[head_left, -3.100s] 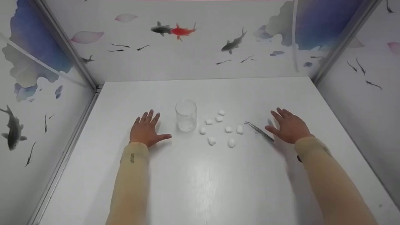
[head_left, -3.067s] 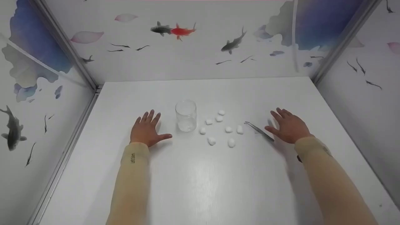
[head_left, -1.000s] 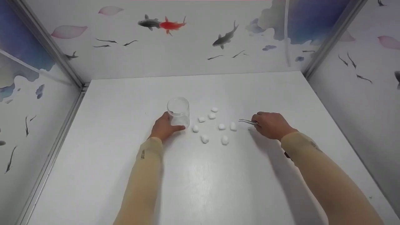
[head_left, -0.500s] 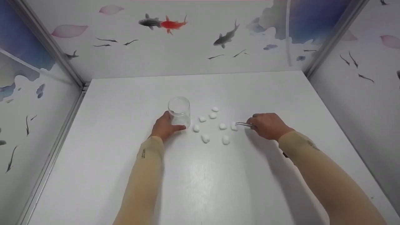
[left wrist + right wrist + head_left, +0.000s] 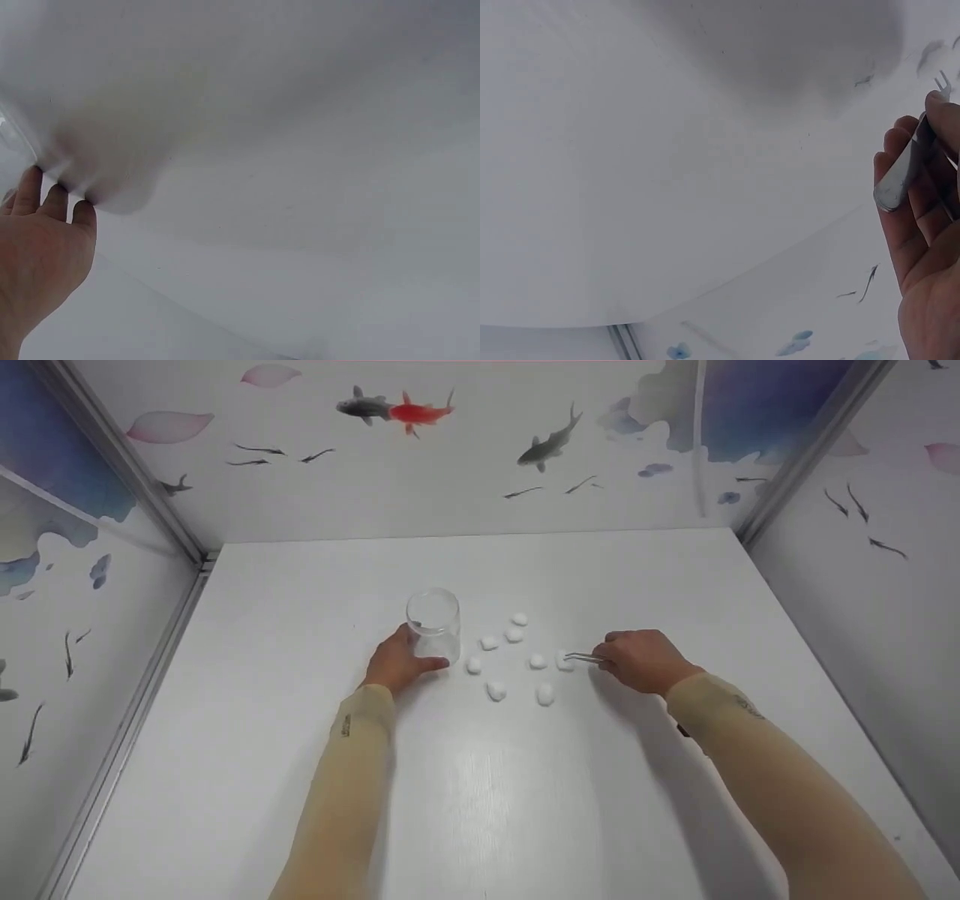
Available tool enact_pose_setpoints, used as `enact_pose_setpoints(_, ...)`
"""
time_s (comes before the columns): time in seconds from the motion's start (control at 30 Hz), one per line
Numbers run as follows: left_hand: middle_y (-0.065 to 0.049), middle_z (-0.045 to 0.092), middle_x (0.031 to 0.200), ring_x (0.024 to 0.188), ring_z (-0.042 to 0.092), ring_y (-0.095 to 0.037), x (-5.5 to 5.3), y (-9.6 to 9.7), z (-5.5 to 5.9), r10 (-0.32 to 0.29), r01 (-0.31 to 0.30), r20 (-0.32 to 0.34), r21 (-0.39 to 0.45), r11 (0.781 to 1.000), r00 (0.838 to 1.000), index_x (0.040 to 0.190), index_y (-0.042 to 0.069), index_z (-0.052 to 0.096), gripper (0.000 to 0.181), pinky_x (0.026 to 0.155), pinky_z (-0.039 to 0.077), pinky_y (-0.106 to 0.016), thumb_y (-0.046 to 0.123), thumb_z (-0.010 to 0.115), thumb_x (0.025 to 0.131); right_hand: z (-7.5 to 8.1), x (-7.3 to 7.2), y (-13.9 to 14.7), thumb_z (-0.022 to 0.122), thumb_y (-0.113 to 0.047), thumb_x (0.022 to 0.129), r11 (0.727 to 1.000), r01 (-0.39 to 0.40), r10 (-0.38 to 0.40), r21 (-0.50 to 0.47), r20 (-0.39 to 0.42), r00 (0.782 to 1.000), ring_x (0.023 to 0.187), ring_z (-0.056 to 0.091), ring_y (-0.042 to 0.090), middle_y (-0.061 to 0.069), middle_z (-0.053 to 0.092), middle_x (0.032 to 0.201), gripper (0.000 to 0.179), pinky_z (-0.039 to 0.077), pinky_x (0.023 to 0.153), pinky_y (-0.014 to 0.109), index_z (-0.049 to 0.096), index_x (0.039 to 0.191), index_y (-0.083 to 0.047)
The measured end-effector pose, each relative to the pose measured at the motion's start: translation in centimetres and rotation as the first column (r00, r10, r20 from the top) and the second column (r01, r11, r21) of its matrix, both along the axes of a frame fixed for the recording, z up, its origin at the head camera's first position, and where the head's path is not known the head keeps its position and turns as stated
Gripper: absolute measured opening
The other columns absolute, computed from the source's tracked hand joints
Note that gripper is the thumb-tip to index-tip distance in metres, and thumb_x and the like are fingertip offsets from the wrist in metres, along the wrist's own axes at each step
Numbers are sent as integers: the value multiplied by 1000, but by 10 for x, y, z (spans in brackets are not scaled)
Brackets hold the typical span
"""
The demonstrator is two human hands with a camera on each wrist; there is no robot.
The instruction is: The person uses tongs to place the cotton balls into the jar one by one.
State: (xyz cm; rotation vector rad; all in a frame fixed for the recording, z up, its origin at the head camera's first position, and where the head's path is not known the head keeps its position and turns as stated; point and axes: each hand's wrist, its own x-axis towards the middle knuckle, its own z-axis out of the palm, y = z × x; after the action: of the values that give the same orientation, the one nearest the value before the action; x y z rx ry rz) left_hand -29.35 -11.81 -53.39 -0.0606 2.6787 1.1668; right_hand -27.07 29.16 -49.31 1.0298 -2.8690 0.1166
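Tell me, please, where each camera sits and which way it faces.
Head: on the person's head, facing forward and down at the table, clear jar, white balls and tweezers; left hand, right hand and both sleeves show.
Left wrist: on that wrist, facing its hand's work; mostly pale surface, the left hand at frame left.
Right wrist: on that wrist, facing its hand's work; pale surface, a printed wall, the right hand at frame right.
Shared: head and right wrist both show the right hand holding the tweezers.

tweezers (image 5: 909,165) are silver, balls (image 5: 545,694) white, walls (image 5: 450,472) fish-patterned.
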Motion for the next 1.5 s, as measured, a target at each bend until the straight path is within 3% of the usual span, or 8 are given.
enact_pose_setpoints(0.57, -10, 36, 157, 146, 29, -29, 2, 0, 4, -4, 4, 7, -2, 1000, 1000, 156, 10, 30, 101, 120, 22, -42, 44, 85, 79, 6, -2, -4, 78, -4, 83, 999, -24, 23, 44, 14, 1000, 65, 61, 19, 0, 62, 75, 10, 54, 59, 41, 75, 89, -11)
enact_pose_setpoints(1.1, -10, 36, 157, 146, 30, -28, 4, 1, 6, 6, -6, 8, -8, 1000, 1000, 156, 9, 29, 103, 120, 23, -41, 47, 84, 78, -4, -9, -7, 71, 2, 81, 999, -38, 36, -28, -71, 997, 54, 58, 18, 0, 61, 67, 12, 51, 48, 39, 76, 79, -9)
enact_pose_setpoints(1.5, -9, 40, 156, 144, 34, -28, 4, 0, 2, -4, 4, -26, -27, 1000, 1000, 155, 10, 32, 101, 119, 26, -41, 46, 84, 77, 17, -16, -13, 67, 2, 83, 995, -30, 18, -90, -129, 991, 56, 62, 18, 0, 65, 68, 17, 53, 48, 38, 78, 79, -11)
